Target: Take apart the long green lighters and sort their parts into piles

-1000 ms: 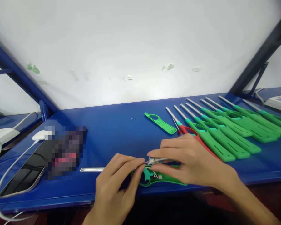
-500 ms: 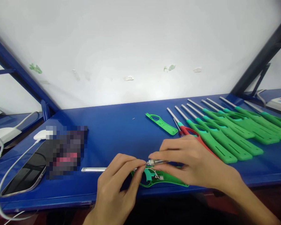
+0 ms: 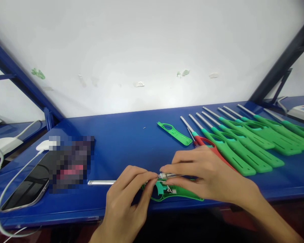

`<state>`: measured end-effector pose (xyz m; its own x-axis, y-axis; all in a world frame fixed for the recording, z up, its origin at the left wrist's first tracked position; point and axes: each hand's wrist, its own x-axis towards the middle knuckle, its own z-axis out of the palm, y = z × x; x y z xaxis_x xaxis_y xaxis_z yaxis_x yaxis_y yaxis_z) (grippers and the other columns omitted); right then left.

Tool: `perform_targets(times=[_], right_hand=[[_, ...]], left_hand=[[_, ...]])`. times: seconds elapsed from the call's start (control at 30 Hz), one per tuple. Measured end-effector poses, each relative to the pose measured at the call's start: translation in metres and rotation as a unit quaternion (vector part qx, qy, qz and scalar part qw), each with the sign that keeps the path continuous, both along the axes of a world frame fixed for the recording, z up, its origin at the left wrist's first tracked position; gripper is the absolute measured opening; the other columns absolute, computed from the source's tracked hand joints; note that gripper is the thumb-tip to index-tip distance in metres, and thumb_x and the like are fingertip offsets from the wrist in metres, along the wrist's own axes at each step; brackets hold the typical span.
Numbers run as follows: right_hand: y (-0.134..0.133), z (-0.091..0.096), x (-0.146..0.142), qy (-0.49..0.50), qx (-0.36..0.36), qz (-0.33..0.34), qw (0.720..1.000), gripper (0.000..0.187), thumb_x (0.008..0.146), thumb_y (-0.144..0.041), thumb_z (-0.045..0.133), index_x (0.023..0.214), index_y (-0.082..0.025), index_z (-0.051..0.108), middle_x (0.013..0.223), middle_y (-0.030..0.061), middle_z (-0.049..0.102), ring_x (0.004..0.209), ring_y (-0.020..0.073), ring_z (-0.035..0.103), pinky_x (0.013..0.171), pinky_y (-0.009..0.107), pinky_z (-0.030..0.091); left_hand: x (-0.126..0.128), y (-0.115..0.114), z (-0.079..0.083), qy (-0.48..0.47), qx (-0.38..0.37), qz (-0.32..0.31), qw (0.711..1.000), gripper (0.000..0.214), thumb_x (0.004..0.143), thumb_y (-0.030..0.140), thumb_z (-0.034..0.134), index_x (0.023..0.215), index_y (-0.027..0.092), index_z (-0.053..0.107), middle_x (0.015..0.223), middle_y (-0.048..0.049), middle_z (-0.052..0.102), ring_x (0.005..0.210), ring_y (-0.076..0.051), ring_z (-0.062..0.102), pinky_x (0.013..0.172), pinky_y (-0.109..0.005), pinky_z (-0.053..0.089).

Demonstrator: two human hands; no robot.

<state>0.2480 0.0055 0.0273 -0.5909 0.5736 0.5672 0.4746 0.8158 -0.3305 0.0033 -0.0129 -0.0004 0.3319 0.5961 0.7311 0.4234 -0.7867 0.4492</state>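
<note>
An opened long-nosed lighter lies at the table's front edge, its green handle shell (image 3: 190, 193) facing up and its metal barrel (image 3: 101, 183) pointing left. Inside the shell show a teal trigger (image 3: 161, 190) and thin white wires. My right hand (image 3: 205, 172) pinches a clear, narrow fuel tank (image 3: 168, 175) above the shell. At the tank's pale valve end, the thumb and fingertips of my left hand (image 3: 131, 194) are pressed together; what lies between them is too small to make out. The left hand also covers where barrel and handle meet.
A loose green shell half (image 3: 176, 134) and a tiny metal pin (image 3: 144, 128) lie farther back. Several green lighters (image 3: 243, 148), a red lighter (image 3: 205, 141) and a screwdriver (image 3: 192, 135) are at right. A phone (image 3: 27, 185) with a white cable lies left.
Both hands stay almost in place at the tank's valve end. The white wire in the shell has shifted slightly beneath my right fingers.
</note>
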Motion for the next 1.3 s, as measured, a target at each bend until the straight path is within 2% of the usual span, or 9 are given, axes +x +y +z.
perform_targets(times=[0.93, 1.3], right_hand=[[-0.0008, -0.0005, 0.0004, 0.006, -0.016, 0.017, 1.0, 0.021, 0.107, -0.035, 0.072, 0.115, -0.02, 0.085, 0.087, -0.0004, 0.075, 0.065, 0.0113, 0.064, 0.059, 0.029, 0.043], [0.0007, 0.0009, 0.0002, 0.027, -0.022, -0.013, 0.999, 0.026, 0.105, -0.041, 0.075, 0.11, -0.018, 0.085, 0.071, -0.0032, 0.071, 0.057, 0.0102, 0.06, 0.057, 0.027, 0.04]], left_hand=[[-0.0019, 0.0031, -0.0048, 0.017, 0.012, -0.016, 1.0, 0.025, 0.101, -0.004, 0.066, 0.112, 0.016, 0.076, 0.097, -0.0025, 0.074, 0.084, -0.013, 0.067, 0.076, -0.024, 0.057], [0.0008, -0.0005, -0.0025, -0.004, -0.019, 0.056, 0.998, 0.016, 0.102, 0.007, 0.07, 0.105, 0.021, 0.078, 0.097, 0.001, 0.074, 0.083, -0.01, 0.069, 0.079, -0.019, 0.056]])
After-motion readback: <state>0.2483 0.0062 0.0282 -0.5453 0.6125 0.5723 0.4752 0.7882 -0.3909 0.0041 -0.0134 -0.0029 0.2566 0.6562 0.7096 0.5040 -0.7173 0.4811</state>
